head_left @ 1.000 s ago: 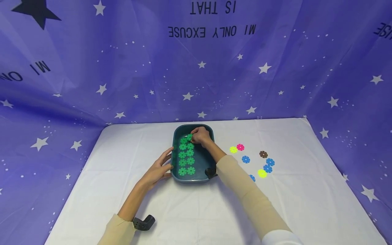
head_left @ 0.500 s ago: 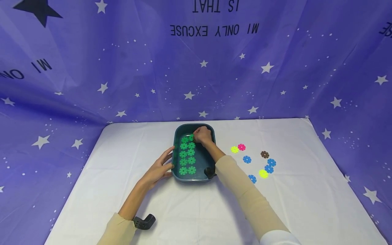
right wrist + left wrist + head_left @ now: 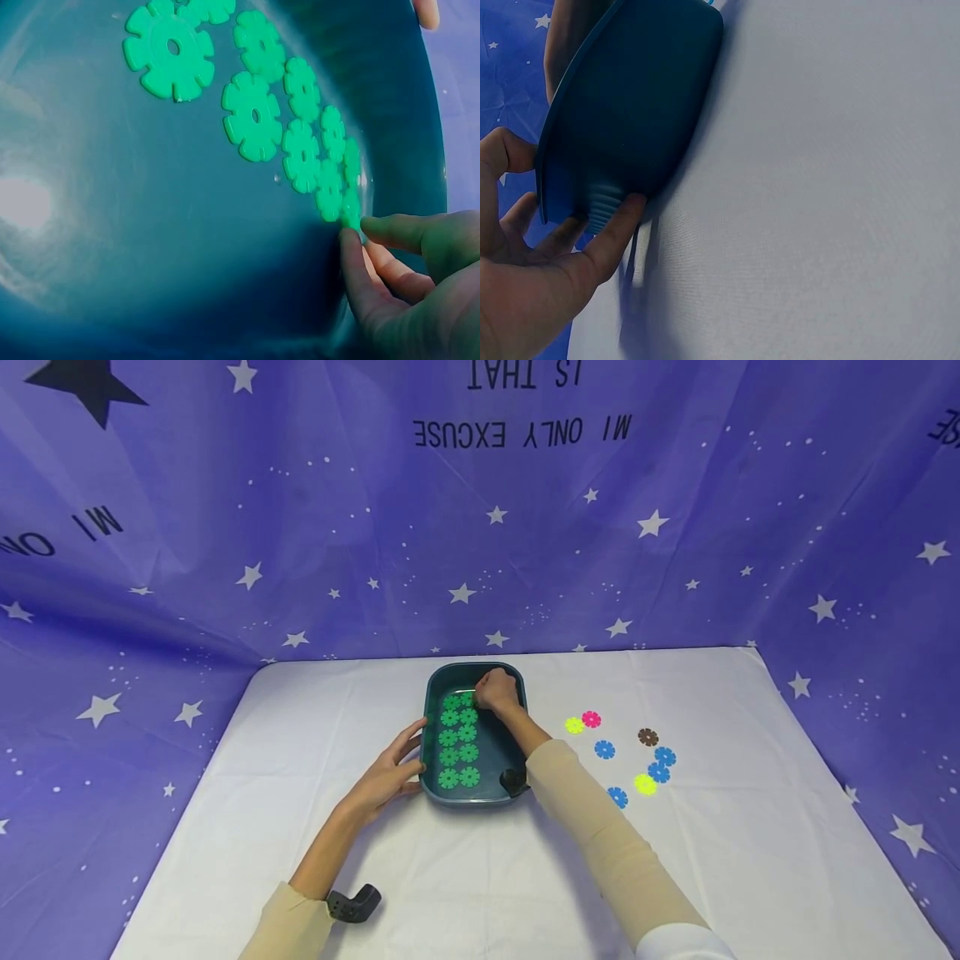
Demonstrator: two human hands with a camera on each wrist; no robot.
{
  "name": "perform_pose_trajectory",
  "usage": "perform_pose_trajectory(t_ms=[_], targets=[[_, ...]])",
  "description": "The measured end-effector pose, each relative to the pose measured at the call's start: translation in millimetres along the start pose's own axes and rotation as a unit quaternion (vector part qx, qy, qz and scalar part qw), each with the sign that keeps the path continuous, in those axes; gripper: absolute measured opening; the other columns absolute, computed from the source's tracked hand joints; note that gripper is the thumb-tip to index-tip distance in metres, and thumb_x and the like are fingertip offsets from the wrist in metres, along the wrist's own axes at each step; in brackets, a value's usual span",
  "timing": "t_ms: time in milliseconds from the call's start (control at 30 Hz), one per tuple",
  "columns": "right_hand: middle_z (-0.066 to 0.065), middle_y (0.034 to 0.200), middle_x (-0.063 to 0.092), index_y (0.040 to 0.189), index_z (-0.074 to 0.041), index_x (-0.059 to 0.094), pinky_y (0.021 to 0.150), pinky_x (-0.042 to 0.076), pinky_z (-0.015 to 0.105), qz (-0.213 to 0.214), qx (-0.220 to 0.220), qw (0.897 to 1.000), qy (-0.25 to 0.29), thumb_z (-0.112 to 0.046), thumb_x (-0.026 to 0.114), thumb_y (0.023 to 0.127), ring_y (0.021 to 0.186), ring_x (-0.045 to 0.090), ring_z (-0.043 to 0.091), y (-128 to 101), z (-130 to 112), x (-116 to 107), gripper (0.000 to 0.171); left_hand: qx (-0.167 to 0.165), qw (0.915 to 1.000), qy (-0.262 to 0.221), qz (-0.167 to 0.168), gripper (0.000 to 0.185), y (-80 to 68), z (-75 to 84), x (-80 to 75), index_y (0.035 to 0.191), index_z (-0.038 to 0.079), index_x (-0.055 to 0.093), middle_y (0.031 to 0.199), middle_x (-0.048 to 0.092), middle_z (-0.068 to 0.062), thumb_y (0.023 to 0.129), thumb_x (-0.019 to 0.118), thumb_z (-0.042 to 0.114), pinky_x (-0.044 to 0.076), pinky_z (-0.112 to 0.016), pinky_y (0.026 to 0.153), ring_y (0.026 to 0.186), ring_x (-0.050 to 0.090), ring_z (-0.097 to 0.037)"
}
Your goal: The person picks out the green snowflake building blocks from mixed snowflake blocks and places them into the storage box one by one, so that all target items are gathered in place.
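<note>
A dark teal plastic tub stands on the table with green snowflake discs in two columns along its left side. My left hand touches the tub's left wall from outside, its fingers spread; the left wrist view shows a finger at the rim and another fingertip low on the wall. Inside the tub's far end, my right hand pinches the edge of the farthest green snowflake disc of the right column between thumb and fingertips. That disc lies flat and is partly hidden by the fingers.
Loose snowflake discs lie on the white cloth right of the tub: a pink disc, yellow discs, a brown disc and several blue discs. A purple starred curtain stands behind the table.
My right hand has shifted slightly right and down with the farthest green snowflake disc, which now lies flatter at the column's end. The left hand stays against the tub.
</note>
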State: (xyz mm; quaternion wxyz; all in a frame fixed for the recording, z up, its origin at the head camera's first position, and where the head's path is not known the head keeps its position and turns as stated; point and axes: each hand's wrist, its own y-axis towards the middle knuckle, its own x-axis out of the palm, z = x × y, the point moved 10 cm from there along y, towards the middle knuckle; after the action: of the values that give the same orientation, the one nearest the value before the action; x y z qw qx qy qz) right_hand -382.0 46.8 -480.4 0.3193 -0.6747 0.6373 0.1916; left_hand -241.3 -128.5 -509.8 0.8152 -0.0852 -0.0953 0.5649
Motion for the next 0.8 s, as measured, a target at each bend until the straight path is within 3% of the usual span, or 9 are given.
perform_pose_trajectory(t_ms=[133, 267, 400, 533, 667, 800], targets=[[0.0, 0.063, 0.056, 0.064, -0.009, 0.057, 0.051, 0.043, 0.025, -0.015, -0.002, 1.0, 0.016, -0.003, 0.058, 0.089, 0.056, 0.048, 0.011, 0.1, -2.3, -1.0, 0.026, -0.001, 1.0, 0.001, 0.003, 0.079, 0.1, 0.6, -1.7, 0.161, 0.024, 0.02, 0.164, 0.013, -0.017, 0.093, 0.05, -0.002, 0.047, -0.051, 0.099, 0.135, 0.04, -0.043], [0.006, 0.078, 0.069, 0.078, -0.003, 0.068, 0.062, 0.054, 0.026, -0.039, -0.008, 0.996, 0.081, -0.006, 0.061, 0.092, 0.063, 0.062, 0.011, -2.2, -5.9, -3.9, 0.015, -0.002, 1.0, -0.001, 0.005, 0.078, 0.4, 1.4, -2.1, 0.161, 0.023, 0.019, 0.164, 0.013, -0.017, 0.093, 0.05, -0.002, 0.047, -0.05, 0.099, 0.135, 0.04, -0.043], [0.015, 0.095, 0.07, 0.098, 0.005, 0.071, 0.072, 0.058, 0.029, -0.073, -0.015, 0.984, 0.162, -0.007, 0.062, 0.093, 0.075, 0.069, 0.018, -6.4, -9.9, -7.9, 0.016, -0.002, 1.0, -0.001, 0.005, 0.078, 1.3, 1.2, -1.2, 0.161, 0.023, 0.019, 0.164, 0.013, -0.017, 0.093, 0.05, -0.002, 0.047, -0.051, 0.099, 0.135, 0.04, -0.042], [0.02, 0.1, 0.068, 0.11, 0.01, 0.068, 0.083, 0.057, 0.037, -0.118, -0.015, 0.967, 0.226, -0.007, 0.06, 0.095, 0.079, 0.069, 0.021, -14.3, -12.9, -12.3, 0.024, -0.003, 1.0, 0.001, 0.005, 0.078, 1.8, 0.8, -0.6, 0.161, 0.023, 0.02, 0.164, 0.013, -0.017, 0.093, 0.05, -0.002, 0.046, -0.051, 0.099, 0.136, 0.039, -0.042], [0.022, 0.105, 0.067, 0.119, 0.012, 0.063, 0.084, 0.057, 0.036, -0.142, -0.026, 0.961, 0.237, -0.01, 0.058, 0.098, 0.089, 0.069, 0.026, -25.4, -14.4, -26.4, 0.031, -0.003, 1.0, 0.006, 0.007, 0.079, 1.7, 1.0, -1.1, 0.161, 0.022, 0.019, 0.164, 0.013, -0.018, 0.092, 0.05, -0.001, 0.046, -0.052, 0.099, 0.136, 0.039, -0.043], [0.023, 0.111, 0.066, 0.122, 0.01, 0.062, 0.082, 0.057, 0.032, -0.135, -0.043, 0.966, 0.215, -0.011, 0.055, 0.1, 0.098, 0.068, 0.032, -36.3, -8.7, -49.8, 0.032, -0.005, 0.9998, 0.011, 0.013, 0.08, 1.7, 1.6, -1.4, 0.161, 0.024, 0.02, 0.164, 0.014, -0.017, 0.091, 0.051, 0.0, 0.047, -0.051, 0.099, 0.135, 0.04, -0.043]])
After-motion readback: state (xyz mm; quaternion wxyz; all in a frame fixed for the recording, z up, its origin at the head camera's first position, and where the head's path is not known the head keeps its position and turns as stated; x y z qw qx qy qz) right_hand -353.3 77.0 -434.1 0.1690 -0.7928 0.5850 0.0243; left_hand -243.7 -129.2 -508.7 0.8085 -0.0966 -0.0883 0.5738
